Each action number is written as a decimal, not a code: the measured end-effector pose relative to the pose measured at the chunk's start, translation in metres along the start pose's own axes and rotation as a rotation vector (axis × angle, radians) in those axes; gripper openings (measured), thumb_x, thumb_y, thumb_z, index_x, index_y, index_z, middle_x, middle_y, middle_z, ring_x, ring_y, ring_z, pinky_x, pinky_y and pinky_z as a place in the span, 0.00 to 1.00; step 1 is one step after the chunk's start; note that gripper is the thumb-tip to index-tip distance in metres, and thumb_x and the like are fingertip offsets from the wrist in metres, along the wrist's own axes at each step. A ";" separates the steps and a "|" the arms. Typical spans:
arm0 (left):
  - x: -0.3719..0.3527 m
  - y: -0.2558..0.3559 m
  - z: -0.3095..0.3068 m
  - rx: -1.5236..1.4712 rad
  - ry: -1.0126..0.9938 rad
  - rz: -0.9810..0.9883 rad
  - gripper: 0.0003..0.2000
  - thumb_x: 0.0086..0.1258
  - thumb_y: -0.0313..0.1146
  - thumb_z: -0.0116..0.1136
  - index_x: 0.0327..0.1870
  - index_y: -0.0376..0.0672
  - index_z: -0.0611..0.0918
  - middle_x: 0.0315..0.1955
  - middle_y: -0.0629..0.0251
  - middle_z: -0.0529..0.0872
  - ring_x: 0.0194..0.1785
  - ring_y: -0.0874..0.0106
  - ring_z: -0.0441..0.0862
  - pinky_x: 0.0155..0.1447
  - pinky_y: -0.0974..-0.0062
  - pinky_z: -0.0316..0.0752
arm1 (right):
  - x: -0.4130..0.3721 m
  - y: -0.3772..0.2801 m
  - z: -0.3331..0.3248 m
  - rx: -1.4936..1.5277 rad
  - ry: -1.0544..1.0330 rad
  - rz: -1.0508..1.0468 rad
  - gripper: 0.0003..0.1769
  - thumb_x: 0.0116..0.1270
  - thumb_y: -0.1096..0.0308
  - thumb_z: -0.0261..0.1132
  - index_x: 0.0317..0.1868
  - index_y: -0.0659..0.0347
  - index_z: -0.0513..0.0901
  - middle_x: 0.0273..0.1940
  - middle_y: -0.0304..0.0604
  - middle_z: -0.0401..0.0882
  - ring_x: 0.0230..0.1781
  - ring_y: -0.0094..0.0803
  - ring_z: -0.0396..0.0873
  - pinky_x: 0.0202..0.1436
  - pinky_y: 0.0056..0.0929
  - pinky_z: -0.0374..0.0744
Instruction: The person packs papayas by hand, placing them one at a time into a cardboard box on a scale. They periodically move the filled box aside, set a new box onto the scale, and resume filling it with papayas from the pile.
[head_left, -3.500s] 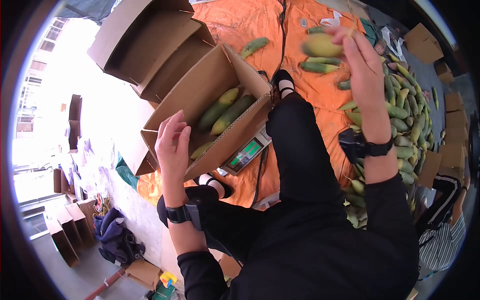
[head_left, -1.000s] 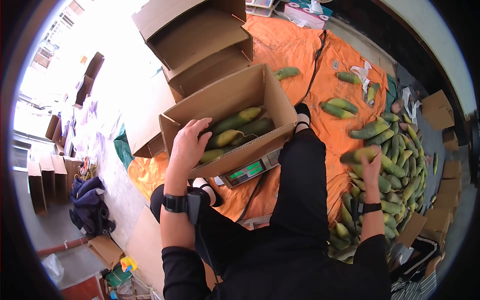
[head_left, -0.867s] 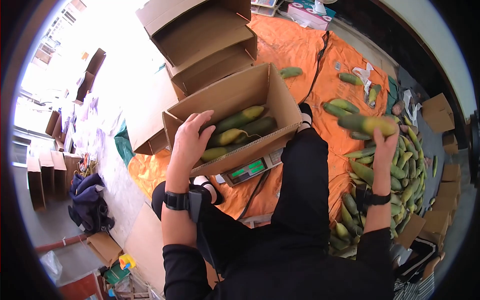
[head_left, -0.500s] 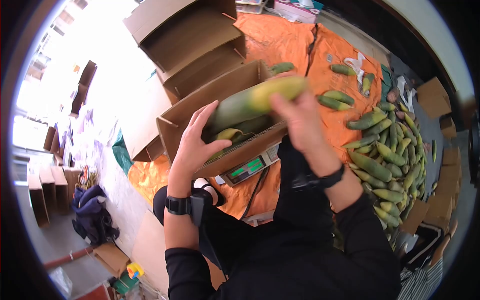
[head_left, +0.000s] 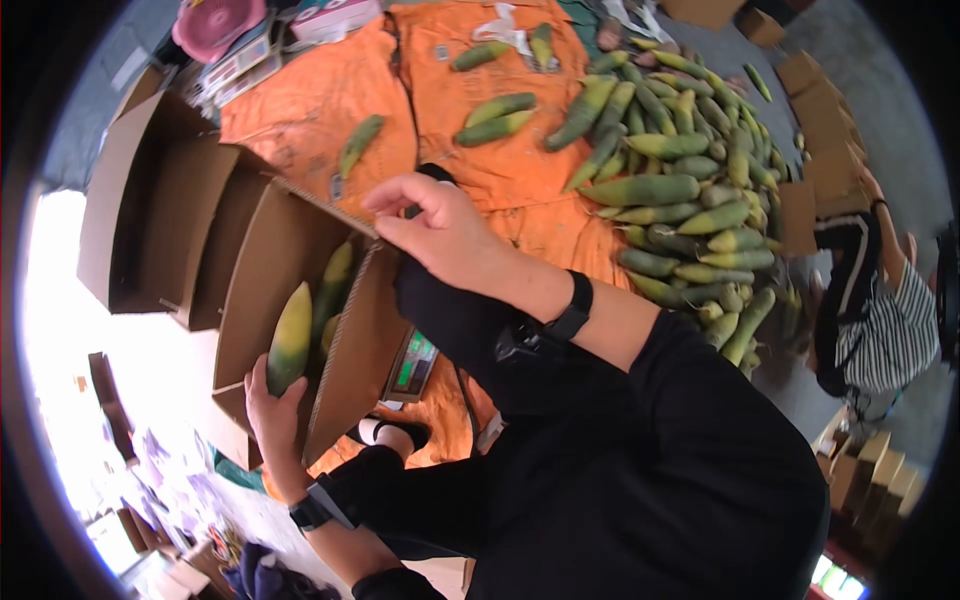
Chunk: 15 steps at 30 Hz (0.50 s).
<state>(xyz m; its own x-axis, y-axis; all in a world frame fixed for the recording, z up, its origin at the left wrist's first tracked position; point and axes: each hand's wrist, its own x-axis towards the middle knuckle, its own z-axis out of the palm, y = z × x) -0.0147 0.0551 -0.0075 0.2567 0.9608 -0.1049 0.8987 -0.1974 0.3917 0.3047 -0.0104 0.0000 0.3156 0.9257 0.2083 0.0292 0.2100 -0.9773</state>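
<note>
My left hand (head_left: pixel 272 415) is closed around the lower end of a green radish (head_left: pixel 292 340), yellowish at its upper end, inside an open cardboard box (head_left: pixel 355 345). More green radishes (head_left: pixel 335 285) lie beside it in the box, partly hidden by the box wall. My right hand (head_left: pixel 430 225) is at the box's far right corner, its fingers loosely bent and apart, with nothing seen in them. Under the box, a scale (head_left: pixel 412 365) shows a lit green display.
To the right, a big heap of green radishes (head_left: pixel 690 190) lies along an orange sheet (head_left: pixel 470 190); a few lie apart. More open boxes (head_left: pixel 150 220) stand on the left. A pink basin (head_left: pixel 215 25) is at the back. Another person (head_left: pixel 880 320) is at the far right.
The radish held above the box in both hands is now down inside it, in my left hand. My right hand has let go and moved to the box corner. The view has turned right.
</note>
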 end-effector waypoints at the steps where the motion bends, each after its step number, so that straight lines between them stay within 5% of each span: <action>1: 0.003 -0.005 0.004 0.014 -0.031 0.002 0.30 0.50 0.31 0.68 0.58 0.40 0.75 0.49 0.52 0.78 0.55 0.54 0.76 0.58 0.62 0.70 | -0.004 0.012 -0.018 -0.041 0.042 0.034 0.11 0.65 0.73 0.61 0.48 0.63 0.79 0.43 0.36 0.79 0.44 0.20 0.75 0.45 0.21 0.76; 4: 0.010 -0.017 0.016 0.026 -0.016 0.026 0.30 0.51 0.31 0.69 0.59 0.39 0.75 0.51 0.51 0.78 0.56 0.53 0.76 0.58 0.61 0.70 | -0.029 0.056 -0.074 -0.196 0.121 0.160 0.11 0.64 0.72 0.61 0.47 0.64 0.79 0.40 0.38 0.80 0.43 0.24 0.77 0.47 0.26 0.76; 10: 0.027 -0.057 0.027 -0.111 -0.034 -0.105 0.25 0.59 0.26 0.62 0.61 0.40 0.74 0.50 0.52 0.80 0.51 0.62 0.79 0.55 0.67 0.74 | -0.130 0.156 -0.185 -0.934 0.010 0.488 0.11 0.62 0.67 0.61 0.44 0.62 0.80 0.42 0.51 0.81 0.46 0.50 0.78 0.49 0.42 0.76; 15: 0.016 -0.023 0.014 -0.098 0.053 -0.072 0.21 0.65 0.27 0.58 0.61 0.42 0.76 0.50 0.56 0.82 0.47 0.67 0.81 0.52 0.70 0.76 | -0.228 0.178 -0.250 -1.261 -0.065 0.914 0.13 0.60 0.63 0.63 0.44 0.59 0.81 0.46 0.48 0.80 0.50 0.47 0.77 0.54 0.41 0.75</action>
<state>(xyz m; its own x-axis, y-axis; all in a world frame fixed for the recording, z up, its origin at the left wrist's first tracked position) -0.0266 0.0726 -0.0307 0.1717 0.9811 -0.0889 0.8744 -0.1102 0.4726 0.4753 -0.2626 -0.2310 0.6311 0.6052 -0.4853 0.6158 -0.7713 -0.1609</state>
